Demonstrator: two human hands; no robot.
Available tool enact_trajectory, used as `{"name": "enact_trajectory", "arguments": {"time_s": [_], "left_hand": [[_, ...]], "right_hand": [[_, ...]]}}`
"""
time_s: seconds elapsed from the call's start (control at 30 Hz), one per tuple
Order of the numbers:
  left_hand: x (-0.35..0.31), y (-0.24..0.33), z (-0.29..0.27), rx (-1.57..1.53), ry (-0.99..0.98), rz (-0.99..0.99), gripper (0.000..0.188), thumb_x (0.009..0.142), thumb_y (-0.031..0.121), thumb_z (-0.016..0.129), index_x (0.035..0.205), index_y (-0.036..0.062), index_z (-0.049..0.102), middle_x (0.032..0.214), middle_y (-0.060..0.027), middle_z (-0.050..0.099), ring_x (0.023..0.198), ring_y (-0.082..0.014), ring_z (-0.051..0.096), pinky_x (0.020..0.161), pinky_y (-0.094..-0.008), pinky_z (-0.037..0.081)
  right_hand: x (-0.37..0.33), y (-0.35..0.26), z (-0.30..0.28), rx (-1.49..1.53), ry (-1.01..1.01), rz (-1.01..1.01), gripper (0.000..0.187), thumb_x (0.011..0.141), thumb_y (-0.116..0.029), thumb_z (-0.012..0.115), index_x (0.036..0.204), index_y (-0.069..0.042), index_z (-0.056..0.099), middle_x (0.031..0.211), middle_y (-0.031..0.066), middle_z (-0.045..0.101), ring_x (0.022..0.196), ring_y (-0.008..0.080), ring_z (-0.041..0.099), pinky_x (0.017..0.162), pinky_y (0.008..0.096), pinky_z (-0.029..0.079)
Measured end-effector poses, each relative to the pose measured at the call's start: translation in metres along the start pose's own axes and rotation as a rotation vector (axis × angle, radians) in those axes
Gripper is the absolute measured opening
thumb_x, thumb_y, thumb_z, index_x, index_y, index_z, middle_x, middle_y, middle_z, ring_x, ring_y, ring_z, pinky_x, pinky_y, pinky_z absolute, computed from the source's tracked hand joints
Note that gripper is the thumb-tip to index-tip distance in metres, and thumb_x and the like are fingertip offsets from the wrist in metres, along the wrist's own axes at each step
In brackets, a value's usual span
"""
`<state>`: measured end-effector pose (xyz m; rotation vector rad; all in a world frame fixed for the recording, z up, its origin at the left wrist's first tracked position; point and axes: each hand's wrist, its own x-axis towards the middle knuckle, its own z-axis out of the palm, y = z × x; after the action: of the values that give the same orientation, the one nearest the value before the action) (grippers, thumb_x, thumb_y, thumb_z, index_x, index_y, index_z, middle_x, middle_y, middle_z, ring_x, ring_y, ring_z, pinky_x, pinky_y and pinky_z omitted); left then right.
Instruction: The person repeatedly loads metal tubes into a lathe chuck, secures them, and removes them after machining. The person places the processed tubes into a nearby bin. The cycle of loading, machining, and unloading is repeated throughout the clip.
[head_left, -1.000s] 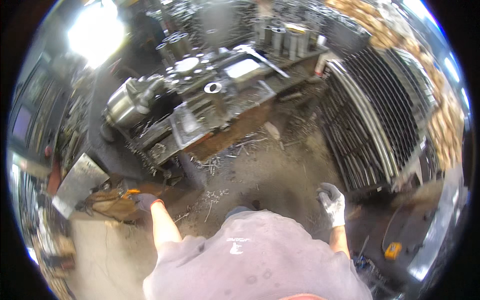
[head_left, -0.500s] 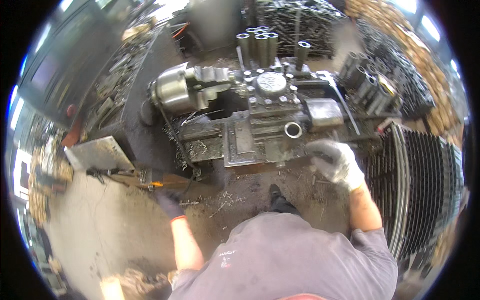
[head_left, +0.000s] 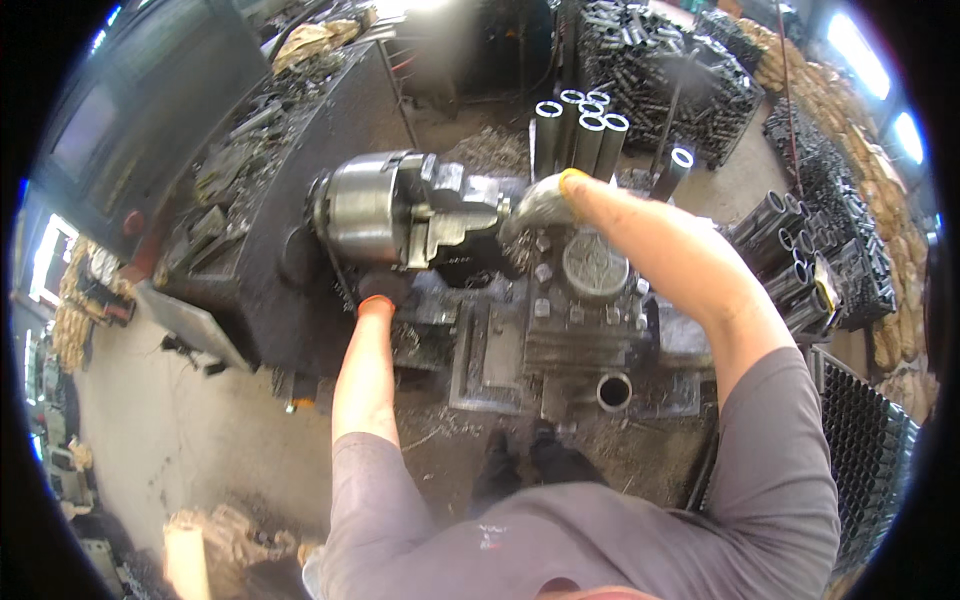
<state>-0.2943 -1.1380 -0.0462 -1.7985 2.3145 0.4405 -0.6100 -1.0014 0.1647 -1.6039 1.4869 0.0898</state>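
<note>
My right hand (head_left: 540,207), in a pale grey work glove with a yellow cuff, reaches across a lathe to the gap between the chuck jaws and the tool post (head_left: 596,266). Its fingers point down beside the jaw ends; what they touch is hidden. The steel chuck (head_left: 365,210) has big stepped jaws (head_left: 445,212) facing right. Low in front of the chuck is my left hand (head_left: 378,284), in a dark glove with an orange cuff. Its fingers are lost in the dark shadow there. A short tube (head_left: 614,391) stands upright at the carriage's front.
Several upright steel tubes (head_left: 590,125) stand behind the tool post. More tubes (head_left: 790,245) lean at the right, beside a black stacked rack (head_left: 860,440). Metal parts lie on the headstock top (head_left: 260,150). Chips and swarf litter the floor (head_left: 450,425) around my feet.
I have moved in closer to the lathe. My right hand went from the carriage's front right up and left to the chuck jaws. My left hand rose from low down to the chuck's front.
</note>
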Motion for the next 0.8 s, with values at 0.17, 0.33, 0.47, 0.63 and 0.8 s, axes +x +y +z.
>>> {"name": "enact_trajectory", "arguments": {"time_s": [0.17,0.33,0.47,0.63,0.8], "left_hand": [[0.081,-0.003,0.009,0.043,-0.143,-0.081,0.075,0.1,0.067,0.052,0.151,0.0123,0.059,0.157,-0.0167,0.056,0.146,-0.0348,0.052,0.12,-0.044,0.043],[0.06,0.03,0.029,-0.051,-0.234,0.161,0.064,0.103,0.059,0.054,0.15,0.0143,0.06,0.154,-0.0148,0.059,0.143,-0.0334,0.055,0.12,-0.0422,0.043],[-0.011,0.087,0.033,-0.4,-0.238,0.542,0.056,0.107,0.052,0.055,0.149,0.016,0.061,0.152,-0.0133,0.062,0.141,-0.0323,0.057,0.12,-0.0407,0.043],[-0.081,0.12,0.012,-0.544,0.127,0.78,0.048,0.104,0.043,0.064,0.143,0.016,0.064,0.145,-0.015,0.067,0.131,-0.0352,0.065,0.111,-0.0433,0.05],[-0.14,0.088,-0.009,-0.696,0.379,0.689,0.043,0.097,0.032,0.071,0.137,0.0188,0.067,0.123,-0.0159,0.073,0.113,-0.0387,0.071,0.098,-0.0497,0.055]], "right_hand": [[0.026,0.008,0.006,0.261,0.123,0.201,0.042,0.097,-0.03,0.076,0.136,-0.017,0.072,0.128,0.0091,0.075,0.113,0.0184,0.07,0.103,0.034,0.053],[-0.013,0.018,-0.001,0.212,0.575,0.125,0.019,0.099,-0.013,0.071,0.115,-0.013,0.082,0.105,0.009,0.08,0.097,0.0165,0.074,0.089,0.0304,0.061],[-0.083,-0.005,-0.009,0.579,1.224,0.06,0.027,0.095,-0.016,0.078,0.119,-0.004,0.077,0.113,0.0147,0.079,0.1,0.0191,0.074,0.095,0.0337,0.06],[-0.052,-0.057,-0.036,-0.62,1.766,-0.514,0.037,0.089,-0.012,0.072,0.125,-0.005,0.075,0.109,0.0186,0.079,0.102,0.0321,0.077,0.091,0.0402,0.061],[0.013,-0.013,-0.038,-0.562,0.713,-0.035,0.026,0.082,-0.02,0.073,0.102,-0.005,0.081,0.102,0.0198,0.08,0.097,0.0339,0.078,0.084,0.0413,0.061]]}}
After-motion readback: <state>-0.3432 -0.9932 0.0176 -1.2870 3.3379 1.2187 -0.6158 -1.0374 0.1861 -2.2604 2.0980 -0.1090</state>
